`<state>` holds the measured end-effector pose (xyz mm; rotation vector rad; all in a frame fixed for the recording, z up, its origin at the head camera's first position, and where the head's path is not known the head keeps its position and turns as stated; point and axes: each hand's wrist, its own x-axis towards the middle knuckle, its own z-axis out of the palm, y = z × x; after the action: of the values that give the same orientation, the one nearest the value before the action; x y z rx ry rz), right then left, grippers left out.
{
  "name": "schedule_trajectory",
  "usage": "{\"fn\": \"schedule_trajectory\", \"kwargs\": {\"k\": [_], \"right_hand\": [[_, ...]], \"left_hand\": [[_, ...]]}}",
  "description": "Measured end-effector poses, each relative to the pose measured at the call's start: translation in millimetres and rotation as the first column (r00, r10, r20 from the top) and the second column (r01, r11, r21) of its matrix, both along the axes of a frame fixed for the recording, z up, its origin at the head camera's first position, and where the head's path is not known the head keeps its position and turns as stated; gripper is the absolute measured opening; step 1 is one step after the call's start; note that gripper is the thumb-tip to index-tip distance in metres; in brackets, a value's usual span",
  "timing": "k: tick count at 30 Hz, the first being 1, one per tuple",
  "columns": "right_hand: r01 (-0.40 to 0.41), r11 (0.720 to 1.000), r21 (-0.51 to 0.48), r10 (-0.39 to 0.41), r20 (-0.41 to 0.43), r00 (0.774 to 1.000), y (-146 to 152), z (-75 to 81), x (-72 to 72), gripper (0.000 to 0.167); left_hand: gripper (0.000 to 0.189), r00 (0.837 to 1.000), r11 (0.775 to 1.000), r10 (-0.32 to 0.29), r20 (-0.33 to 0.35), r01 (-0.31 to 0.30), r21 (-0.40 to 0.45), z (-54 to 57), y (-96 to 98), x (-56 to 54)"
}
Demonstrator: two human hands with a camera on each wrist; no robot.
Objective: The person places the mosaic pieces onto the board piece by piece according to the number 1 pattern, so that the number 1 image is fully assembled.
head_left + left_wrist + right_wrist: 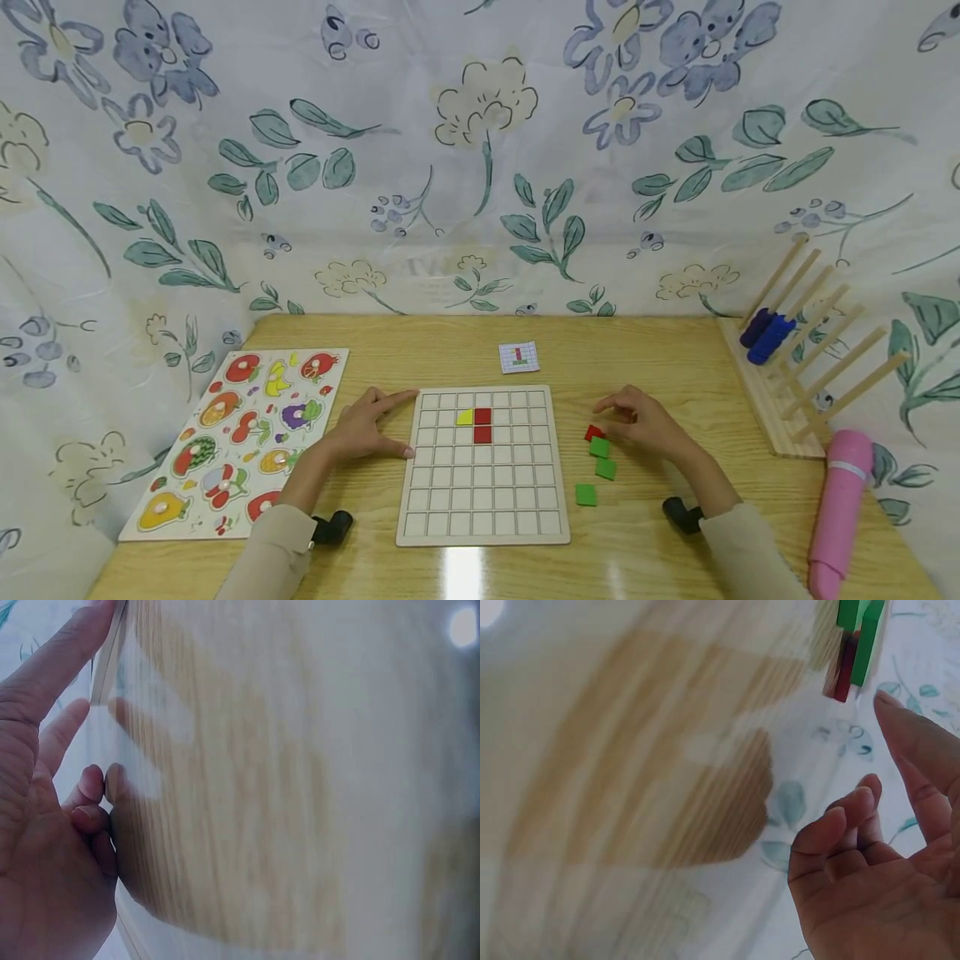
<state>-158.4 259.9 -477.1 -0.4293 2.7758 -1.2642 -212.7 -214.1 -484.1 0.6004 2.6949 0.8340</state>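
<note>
Right hand (639, 425), fingers parted, could jostle the nearest green tile (599, 448) by grabbing the red tile (593, 432); left hand (362, 427), spread, touches the board's (483, 502) left edge

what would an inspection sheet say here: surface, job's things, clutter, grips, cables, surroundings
Surface: wooden table, glare in front of the board
Job's things: board holds yellow piece and two red tiles; loose red tile and three green tiles lie right of it; card beyond
Clutter: fruit puzzle left; rack with blue rings and pink tube right
Grips: left grip touches the board's left edge; right grip beside the loose red tile, contact unclear
Cables: nothing seen
Surroundings: floral cloth behind and both sides
</note>
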Motion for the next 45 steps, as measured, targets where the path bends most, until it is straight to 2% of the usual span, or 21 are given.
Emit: {"fn": "schedule_trajectory", "kwargs": {"k": [7,14,19,27,37,45], "right_hand": [[-0.104,0.994,-0.023,0.106,0.078,0.991,7.6,1.8,-1.3,0.029],[-0.209,0.978,0.018,0.206,0.122,0.971,10.0,5.1,-7.2,0.034],[-0.233,0.972,0.006,0.230,0.140,0.963,9.9,6.6,-8.9,0.031],[-0.201,0.979,0.018,0.197,0.136,0.971,9.3,6.8,-7.9,0.019],[-0.142,0.986,0.086,0.139,0.042,0.989,8.1,3.5,-5.1,0.016],[-0.073,0.993,0.091,0.071,0.026,0.997,7.0,5.4,-1.5,0.015]], "left_hand": [[0.097,1.000,1.000,0.003,0.008,-0.003,-0.003,-1.2,-0.1,-0.7],[0.097,1.000,1.000,0.005,0.013,-0.005,0.008,-0.4,0.6,-0.3],[0.096,1.000,1.000,0.003,0.012,-0.003,0.011,-0.1,0.3,0.1],[0.096,1.000,1.000,0.000,0.007,0.000,0.005,-1.3,-0.4,0.1],[0.095,1.000,1.000,-0.005,-0.001,0.005,0.004,-1.2,-1.4,0.9],[0.095,1.000,1.000,-0.004,0.001,0.004,-0.001,0.0,-0.2,1.0]]}}
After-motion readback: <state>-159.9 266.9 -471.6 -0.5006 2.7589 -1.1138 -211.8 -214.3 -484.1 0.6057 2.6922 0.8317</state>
